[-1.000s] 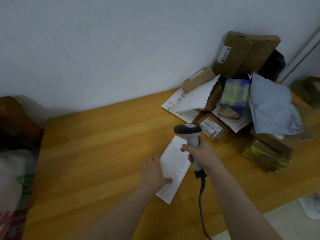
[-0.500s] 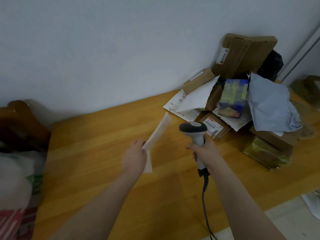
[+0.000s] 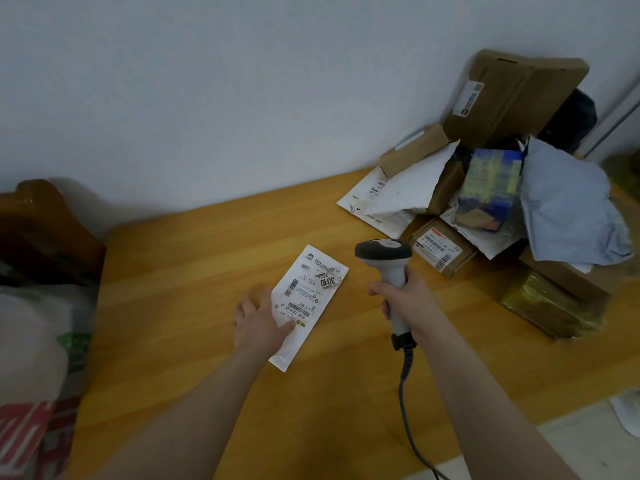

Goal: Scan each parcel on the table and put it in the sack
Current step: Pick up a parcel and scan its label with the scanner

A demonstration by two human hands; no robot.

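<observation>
Nearest, one grey rubbery cable (image 3: pixel 403 382) hangs from the butt of a pistol-shaped barcode scanner of pale grey plastic (image 3: pixel 392 271) with a dark, rounded head. The right hand (image 3: pixel 407 301) is wrapped round its handle and holds it upright above the smooth, honey-coloured wooden table (image 3: pixel 173 271). To its left, one flat white plastic mailer parcel (image 3: pixel 311 296), thin and oblong, lies label up on the tabletop between the two hands. Its label shows two barcodes and a sticker reading 3010. The left hand (image 3: pixel 261 320) rests beside the parcel's left edge with loose, straight fingers, and only the thumb tip touches the label. Off the table's left end, well apart from that parcel, slumps one white woven plastic sack (image 3: pixel 31 341), soft and blurred, printed in green and red. Behind it rises a curved piece of dark polished wood furniture (image 3: pixel 41 216). At the far right corner the waiting parcels are heaped together. At least four are brown cardboard boxes: a small labelled box (image 3: pixel 441 249) nearest the scanner, a small one with a tape strip (image 3: pixel 414 148), one half buried (image 3: pixel 446 188), and a large flat box (image 3: pixel 512 95) leaning on the matt pale wall (image 3: pixel 242 98). The heap also holds two crumpled white mailers (image 3: pixel 408 188), one blue and yellow film-wrapped block (image 3: pixel 490 192), one pale grey plastic bag (image 3: pixel 568 209), one shiny gold-wrapped bundle (image 3: pixel 550 306) and one black bag (image 3: pixel 571 119).
</observation>
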